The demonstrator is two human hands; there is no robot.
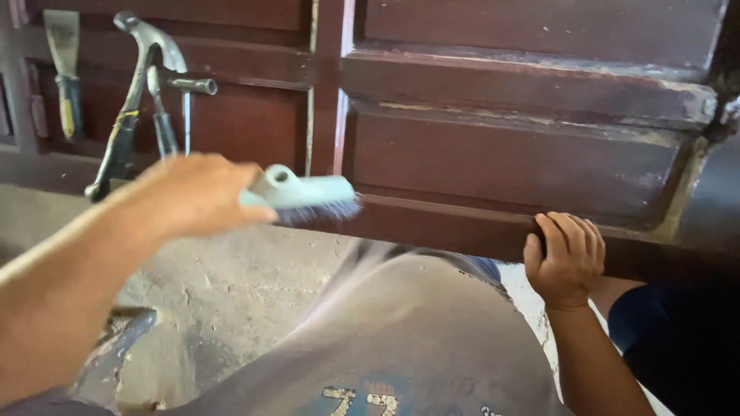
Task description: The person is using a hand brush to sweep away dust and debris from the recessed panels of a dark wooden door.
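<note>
The left hand (193,192) was closed around the handle of a pale blue-green wire brush (304,192), whose head stuck out to the right of the fist with its dark bristles pointing down, touching or just over the lower rail of a dark red-brown wooden door panel (509,154); the hand and brush were blurred. The right hand (566,258) was clamped on the near bottom edge of that panel, fingers curled over the top, well to the right of the brush. A claw hammer (131,100), a scraper (63,69) and another tool leaned against the panel at the upper left.
</note>
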